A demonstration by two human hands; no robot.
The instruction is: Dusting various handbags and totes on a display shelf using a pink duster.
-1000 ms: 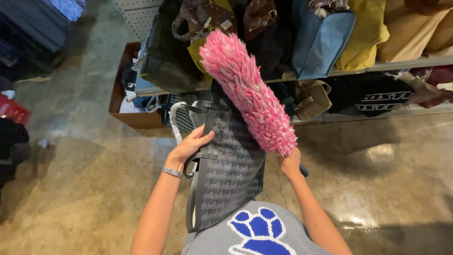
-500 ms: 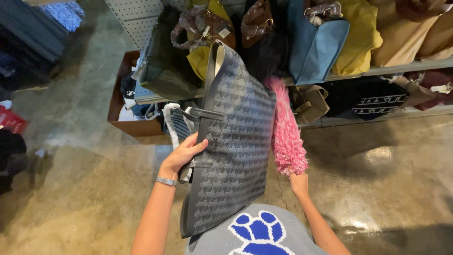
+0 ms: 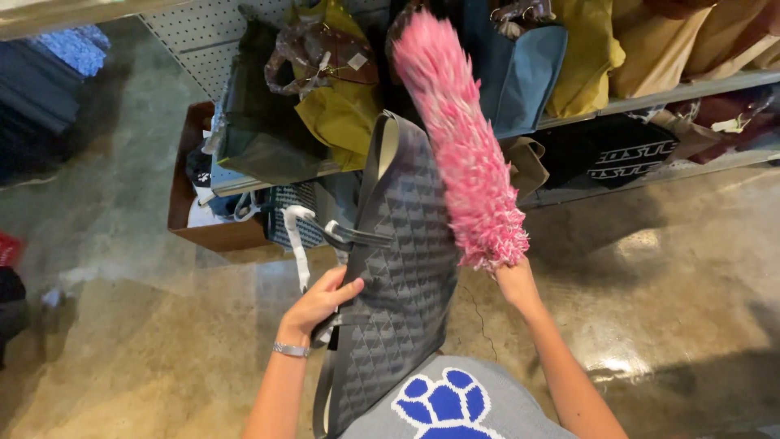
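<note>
My left hand (image 3: pixel 318 304) grips the edge and straps of a grey patterned tote bag (image 3: pixel 402 268), held upright in front of me. My right hand (image 3: pixel 513 280) holds the handle of a fluffy pink duster (image 3: pixel 459 142); the handle itself is hidden in my fist. The duster's head lies against the upper right side of the bag and points up toward the shelf. A silver bracelet (image 3: pixel 290 349) sits on my left wrist.
A metal shelf (image 3: pixel 650 102) ahead carries several bags: yellow (image 3: pixel 341 114), dark green (image 3: pixel 260 122), blue (image 3: pixel 520 65), tan. More bags sit below it. A brown cardboard box (image 3: pixel 203 232) stands on the polished concrete floor (image 3: pixel 122 325) at left.
The pink duster has come out from beside the bag's right edge and swung up over its upper right face. My left hand keeps holding the bag in about the same spot.
</note>
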